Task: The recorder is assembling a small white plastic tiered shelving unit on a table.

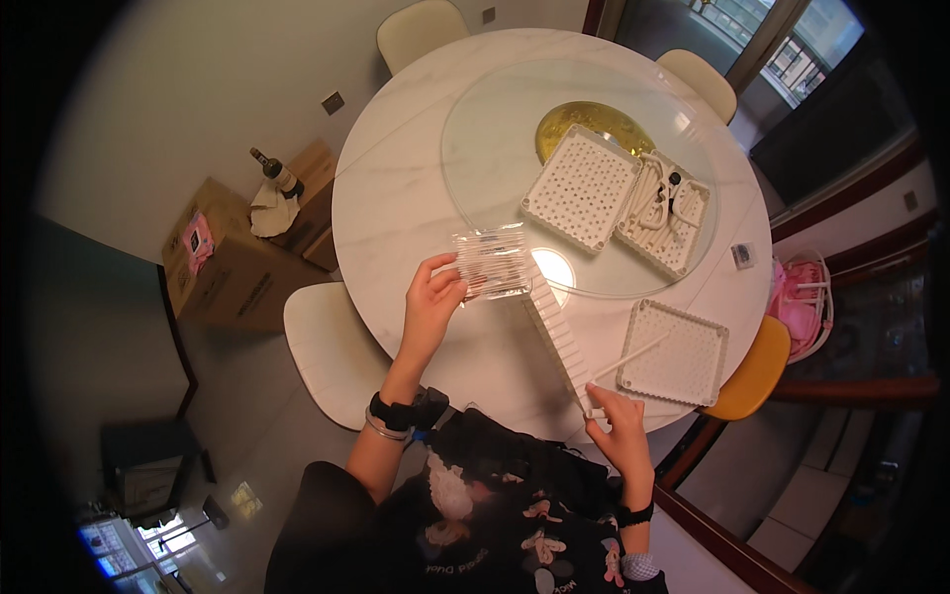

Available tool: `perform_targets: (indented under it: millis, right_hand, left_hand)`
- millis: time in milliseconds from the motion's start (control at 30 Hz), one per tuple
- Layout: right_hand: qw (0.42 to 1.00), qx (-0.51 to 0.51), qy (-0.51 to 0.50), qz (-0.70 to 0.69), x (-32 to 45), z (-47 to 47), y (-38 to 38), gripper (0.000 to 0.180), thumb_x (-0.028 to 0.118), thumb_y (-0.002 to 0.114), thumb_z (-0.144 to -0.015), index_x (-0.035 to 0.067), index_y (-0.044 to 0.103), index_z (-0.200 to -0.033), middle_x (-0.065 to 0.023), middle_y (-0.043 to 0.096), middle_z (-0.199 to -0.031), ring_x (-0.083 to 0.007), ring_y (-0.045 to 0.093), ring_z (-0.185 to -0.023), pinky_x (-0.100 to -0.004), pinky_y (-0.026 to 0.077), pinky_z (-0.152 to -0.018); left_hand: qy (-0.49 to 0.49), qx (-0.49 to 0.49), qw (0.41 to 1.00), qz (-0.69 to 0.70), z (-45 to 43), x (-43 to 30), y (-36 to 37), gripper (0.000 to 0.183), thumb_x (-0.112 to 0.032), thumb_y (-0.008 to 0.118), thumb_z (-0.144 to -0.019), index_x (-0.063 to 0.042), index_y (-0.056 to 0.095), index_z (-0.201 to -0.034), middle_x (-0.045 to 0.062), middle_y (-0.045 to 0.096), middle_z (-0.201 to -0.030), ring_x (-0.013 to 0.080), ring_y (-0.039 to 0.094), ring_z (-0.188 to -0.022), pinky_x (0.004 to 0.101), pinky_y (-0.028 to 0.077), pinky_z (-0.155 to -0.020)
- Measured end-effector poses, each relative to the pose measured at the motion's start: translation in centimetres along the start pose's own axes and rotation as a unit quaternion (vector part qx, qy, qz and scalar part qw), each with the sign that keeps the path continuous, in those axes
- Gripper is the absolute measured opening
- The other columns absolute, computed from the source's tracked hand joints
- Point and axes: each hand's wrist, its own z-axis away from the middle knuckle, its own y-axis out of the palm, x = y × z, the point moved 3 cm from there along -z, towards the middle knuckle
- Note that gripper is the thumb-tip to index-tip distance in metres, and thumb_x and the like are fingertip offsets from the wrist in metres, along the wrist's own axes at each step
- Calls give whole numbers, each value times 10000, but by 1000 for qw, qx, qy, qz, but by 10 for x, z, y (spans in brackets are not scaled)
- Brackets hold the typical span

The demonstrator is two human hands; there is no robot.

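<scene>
My left hand (434,297) pinches the left edge of a clear plastic packet of thin white sticks (493,261), which look like cotton swabs. The packet covers part of the far end of a long white ribbed plastic panel (558,330). At the panel's near end, by the table edge, my right hand (620,423) grips it between thumb and fingers. A thin white tube (634,354) reaches from near those fingers across a white perforated plastic tray (675,360). That tray lies to the right of the panel, apart from my hand.
On the glass turntable (490,141), another perforated tray (582,189) leans beside a tray of white tubes and hooked parts (664,211), near a yellow dish (575,122). A small packet (742,255) lies at right. Chairs surround the round marble-look table (393,171); cardboard boxes (245,275) stand left, with a bottle (278,177).
</scene>
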Motion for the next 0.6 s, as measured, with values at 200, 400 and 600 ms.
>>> perform_targets:
  millis: [200,400,600]
  right_hand:
    - [1000,11,5,14,1,-6,0,493,88,668,-725,119,600,-1213,-67,649,-1086,-219,593,-962,-345,362,-855]
    - [1000,5,-8,8,-3,-7,0,487,93,660,-731,120,600,-1213,-73,652,-1081,-222,598,-967,-354,368,-857]
    - [1000,9,-6,5,-4,-11,2,512,87,665,-711,118,597,-1217,-80,651,-1089,-223,602,-967,-355,366,-853]
  left_hand:
    - [-15,11,999,-38,4,-10,8,328,-39,559,-921,12,470,-1232,130,647,-1047,135,609,-918,234,481,-789]
    - [-11,49,997,-53,3,-19,20,273,-78,547,-942,2,516,-1201,76,664,-964,82,579,-873,223,457,-785]
    - [-11,77,996,-42,-6,-20,28,261,-78,550,-942,8,527,-1188,76,683,-960,82,595,-880,233,462,-804]
